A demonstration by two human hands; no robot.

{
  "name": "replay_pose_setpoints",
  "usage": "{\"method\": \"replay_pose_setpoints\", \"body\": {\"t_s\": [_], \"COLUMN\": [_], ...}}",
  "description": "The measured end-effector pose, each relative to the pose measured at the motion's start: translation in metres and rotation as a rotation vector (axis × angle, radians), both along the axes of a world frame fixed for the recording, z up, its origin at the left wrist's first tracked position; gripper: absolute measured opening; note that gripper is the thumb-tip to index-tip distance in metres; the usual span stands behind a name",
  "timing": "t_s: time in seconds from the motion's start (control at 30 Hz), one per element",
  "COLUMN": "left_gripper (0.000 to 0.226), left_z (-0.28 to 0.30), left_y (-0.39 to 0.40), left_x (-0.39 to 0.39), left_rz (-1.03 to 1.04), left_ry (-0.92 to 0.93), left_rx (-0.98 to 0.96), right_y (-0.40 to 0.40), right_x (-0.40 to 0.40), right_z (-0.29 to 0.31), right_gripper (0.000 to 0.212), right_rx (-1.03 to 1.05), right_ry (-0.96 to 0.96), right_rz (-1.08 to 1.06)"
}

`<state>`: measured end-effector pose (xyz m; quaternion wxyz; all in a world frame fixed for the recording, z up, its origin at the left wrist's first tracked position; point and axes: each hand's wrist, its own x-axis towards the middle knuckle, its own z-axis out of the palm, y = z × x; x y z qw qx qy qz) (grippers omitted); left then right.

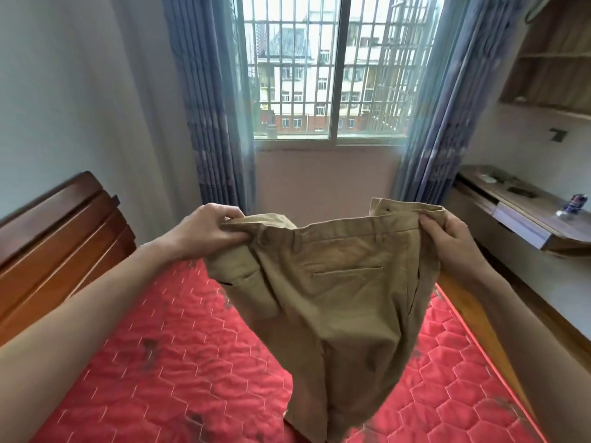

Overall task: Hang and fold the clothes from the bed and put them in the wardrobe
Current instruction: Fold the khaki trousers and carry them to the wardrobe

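Khaki trousers (332, 289): held up by the waistband above the red quilted mattress (153, 362).
Left hand (208, 231): grips the waistband's left end.
Right hand (447, 238): grips its right end.

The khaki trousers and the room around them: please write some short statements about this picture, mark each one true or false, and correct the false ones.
1. Both hands grip the khaki trousers at the waistband. True: the left hand holds one end, the right hand the other.
2. The trousers lie flat on the mattress. False: they hang in the air above the red quilted mattress.
3. A welt pocket shows on the trousers. True.
4. The curtains are drawn shut over the window. False: the blue curtains hang at both sides, and the barred window is uncovered.
5. A can stands on the desk at the right. True: the can stands upright.
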<state>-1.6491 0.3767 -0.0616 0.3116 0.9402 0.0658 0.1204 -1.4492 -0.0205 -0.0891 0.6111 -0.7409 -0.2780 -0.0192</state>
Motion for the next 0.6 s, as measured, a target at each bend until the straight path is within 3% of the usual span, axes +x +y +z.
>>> {"method": "replay_pose_setpoints", "body": {"t_s": [0.07,0.13,0.2,0.3,0.4,0.53,0.6], "left_gripper": [0.006,0.007,0.018,0.036,0.017,0.010,0.017], "left_z": [-0.003,-0.002,0.002,0.011,0.012,0.003,-0.004], "left_y": [-0.007,-0.015,-0.021,-0.024,-0.023,-0.020,-0.021], "left_x": [0.002,0.003,0.004,0.003,0.001,0.004,0.008], "left_rz": [-0.071,-0.102,-0.106,-0.142,-0.178,-0.160,-0.159], "left_ry": [0.025,0.055,0.087,0.201,0.269,0.153,0.142], "left_rx": [-0.097,-0.138,-0.139,-0.154,-0.173,-0.112,0.000], "right_y": [-0.001,-0.001,0.002,0.000,-0.002,0.001,0.003], "right_x": [-0.003,-0.005,-0.006,0.000,0.000,-0.003,-0.003], "right_z": [-0.007,-0.014,-0.020,-0.029,-0.028,-0.029,-0.032], "right_gripper": [0.025,0.040,0.033,0.033,0.023,0.026,0.024], "right_rx": [-0.061,-0.194,-0.294,-0.327,-0.431,-0.659,-0.610], "right_ry": [0.033,-0.080,-0.249,-0.327,-0.400,-0.466,-0.443], "right_rz": [0.020,-0.050,-0.154,-0.185,-0.201,-0.264,-0.145]}}
